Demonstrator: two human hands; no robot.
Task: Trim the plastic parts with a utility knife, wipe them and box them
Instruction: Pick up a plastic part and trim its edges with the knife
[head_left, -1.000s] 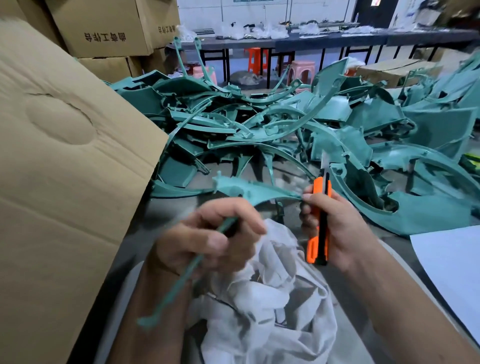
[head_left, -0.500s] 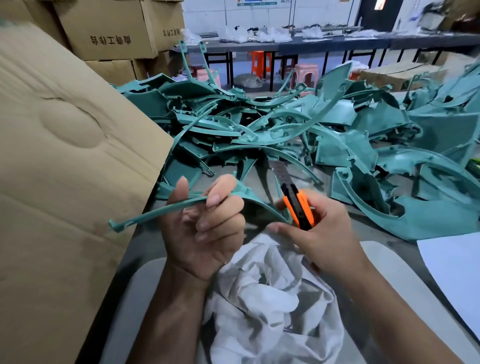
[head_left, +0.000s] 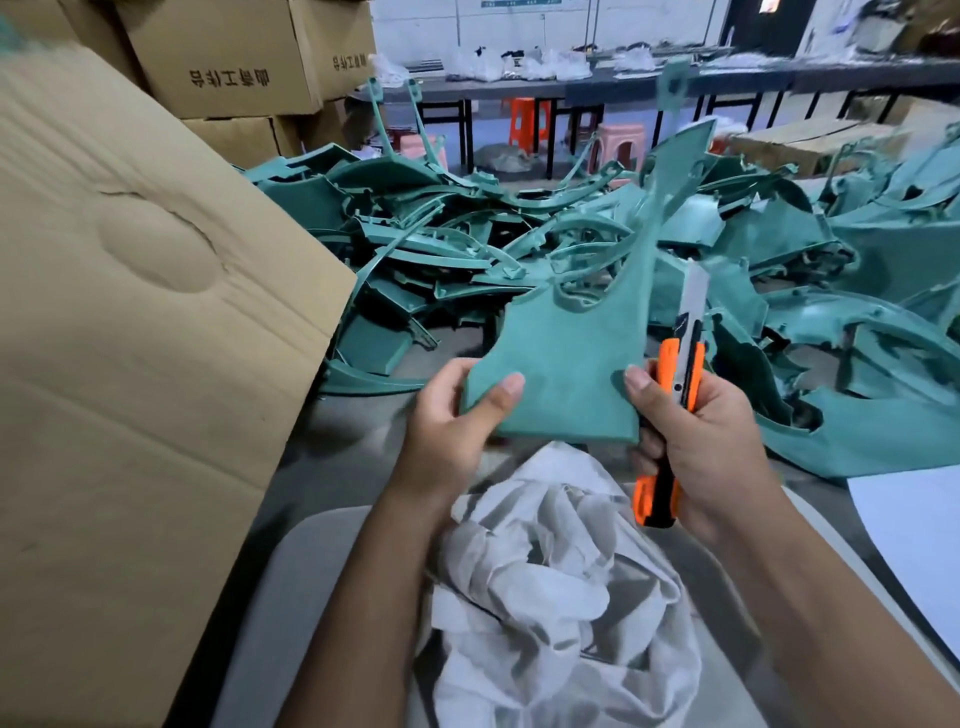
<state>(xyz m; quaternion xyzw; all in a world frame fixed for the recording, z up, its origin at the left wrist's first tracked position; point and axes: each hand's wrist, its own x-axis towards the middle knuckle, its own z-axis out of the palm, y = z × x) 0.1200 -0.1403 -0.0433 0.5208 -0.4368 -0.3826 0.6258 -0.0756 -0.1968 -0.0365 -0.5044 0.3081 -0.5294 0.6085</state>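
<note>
The person held one teal plastic part (head_left: 566, 358) upright between both hands, above the near edge of the grey table (head_left: 363, 457) and just over a crumpled white cloth (head_left: 550, 582) that lay in front of them. The left hand (head_left: 447, 415) gripped the part's lower left corner, thumb across the broad face and fingers curled behind, which kept the flat panel turned toward the eyes, probably so its edges could be checked for flash. The right hand (head_left: 696, 431) did double duty: its fingers were wrapped round the orange utility knife (head_left: 675, 405), while the thumb pressed the part's lower right edge to steady it. The knife stood nearly vertical, blade out and pointing up and away from the body, right beside the part's right edge, so a trimming stroke along that edge looked like the step in hand. The part's narrow arm rose high above the heap of untrimmed teal parts (head_left: 779, 270) that covered the far side of the table. The cloth sat close, likely ready for the wiping step. A large cardboard flap (head_left: 135, 312) leaned along the table's left edge, presumably part of the box meant to receive finished pieces, though its inside was hidden. A white sheet (head_left: 914, 530) lay at the right edge.
</note>
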